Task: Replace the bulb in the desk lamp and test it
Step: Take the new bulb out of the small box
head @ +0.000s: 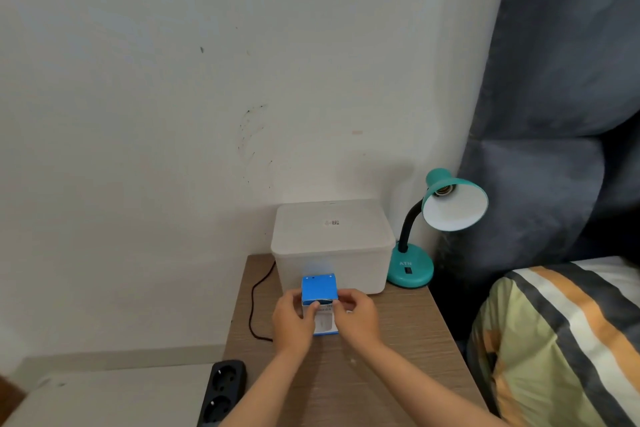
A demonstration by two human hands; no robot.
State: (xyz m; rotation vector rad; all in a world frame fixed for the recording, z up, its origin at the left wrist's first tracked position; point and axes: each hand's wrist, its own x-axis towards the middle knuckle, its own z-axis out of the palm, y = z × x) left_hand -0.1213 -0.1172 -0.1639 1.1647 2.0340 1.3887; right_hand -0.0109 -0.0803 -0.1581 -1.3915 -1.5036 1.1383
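Observation:
A teal desk lamp (412,267) stands at the back right of the wooden bedside table (408,329). Its shade (455,206) tilts toward me and the socket inside holds no bulb. Over the table's middle I hold a blue and white bulb box (319,289) upright. My left hand (294,319) grips its left side with the thumb on the front. My right hand (358,317) grips its right side, fingers at the top edge. The box's blue top flap looks closed. No bulb is visible.
A white lidded plastic container (332,243) sits behind the box, left of the lamp. A dark cord (254,302) trails over the table's left edge. A black power strip (221,392) lies at the lower left. A bed with a striped pillow (561,340) is on the right.

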